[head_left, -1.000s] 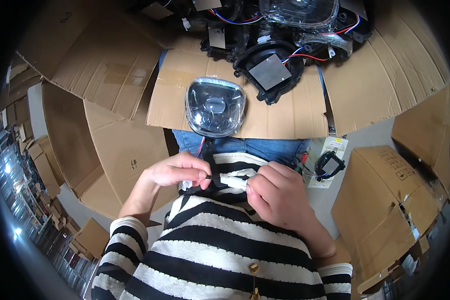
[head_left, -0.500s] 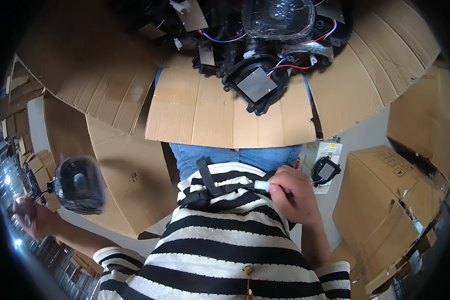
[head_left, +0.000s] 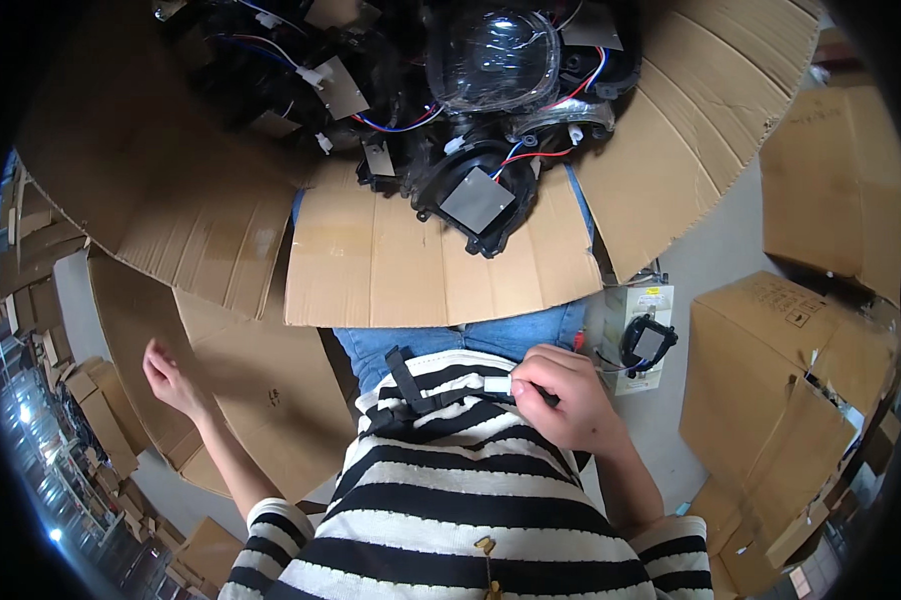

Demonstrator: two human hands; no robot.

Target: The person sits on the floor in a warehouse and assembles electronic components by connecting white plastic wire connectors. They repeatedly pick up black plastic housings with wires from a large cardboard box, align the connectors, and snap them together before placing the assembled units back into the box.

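Off to the left, my left hand (head_left: 171, 380) is raised above an open cardboard box (head_left: 261, 390). Its fingers are curled in, and nothing shows in them. At my waist, my right hand (head_left: 568, 398) is closed around a small object with a white end (head_left: 497, 384) and a dark part showing below the fingers; its kind is unclear. A black strap (head_left: 426, 398) lies beside it on my striped top. In front, a black lamp housing (head_left: 478, 200) with a grey square plate rests on a cardboard flap. Behind it is a lamp with a clear wrapped lens (head_left: 496, 62).
Several more black lamp parts with coloured wires and white connectors (head_left: 316, 75) are heaped in the large box (head_left: 361, 290) ahead. To the right, another black part (head_left: 648, 342) lies on a pale box-shaped unit (head_left: 626, 380). Closed cartons (head_left: 761, 400) stand farther right.
The clear-lensed lamp beside my left hand is out of sight. That hand has moved right and forward. My right hand has shifted slightly left, still holding the white-ended object.
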